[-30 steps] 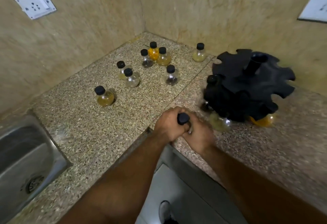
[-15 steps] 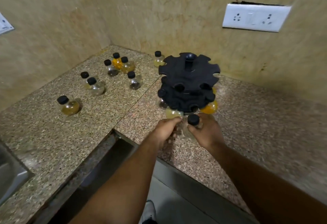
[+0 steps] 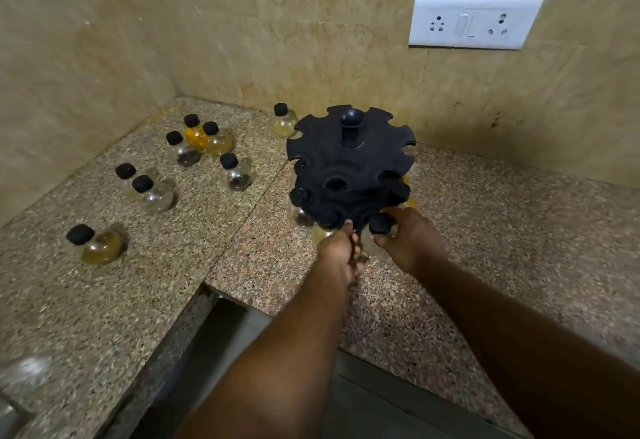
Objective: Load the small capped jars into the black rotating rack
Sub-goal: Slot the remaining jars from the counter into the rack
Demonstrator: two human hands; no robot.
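While the right hand (image 3: 412,241) pinches a black-capped jar (image 3: 380,224) at the near edge of the black rotating rack (image 3: 349,168), the left hand (image 3: 337,251) closes on the rack's lower tier, seemingly steadying it. Best to slide the neck fully into its notch before releasing. Eight jars wait far left on the granite counter (image 3: 207,248).
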